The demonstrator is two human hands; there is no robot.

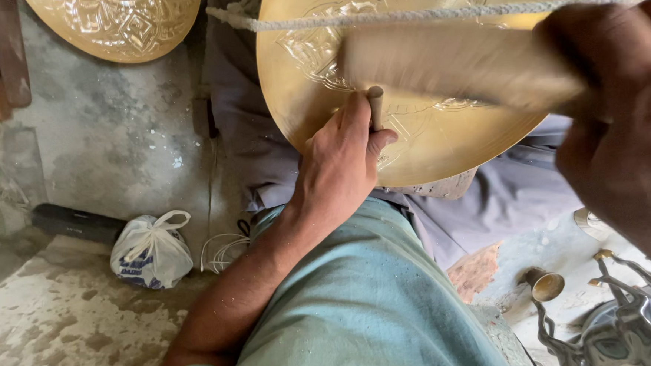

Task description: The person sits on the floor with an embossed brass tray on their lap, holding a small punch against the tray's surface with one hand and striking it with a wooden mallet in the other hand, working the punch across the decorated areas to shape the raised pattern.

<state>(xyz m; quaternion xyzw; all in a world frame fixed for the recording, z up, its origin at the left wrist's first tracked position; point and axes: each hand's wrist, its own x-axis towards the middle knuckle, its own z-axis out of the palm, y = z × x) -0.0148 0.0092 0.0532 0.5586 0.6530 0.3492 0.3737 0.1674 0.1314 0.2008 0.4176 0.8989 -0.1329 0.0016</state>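
A round brass plate (pixel 442 136) with an embossed pattern stands tilted in front of me, resting against cloth on my lap. My left hand (pixel 339 160) is shut on a small metal punch (pixel 375 102), its tip set against the plate's face. My right hand (pixel 619 115) grips a wooden mallet (pixel 453 61), blurred, held across the plate just above the punch. A twisted cord (pixel 406 14) runs across the plate's upper part.
A second embossed brass plate (pixel 120 23) leans at the top left. A knotted white plastic bag (pixel 151 251) and a coil of wire (pixel 225 251) lie on the concrete floor. Brass and metal pieces (pixel 607 317) sit at the lower right.
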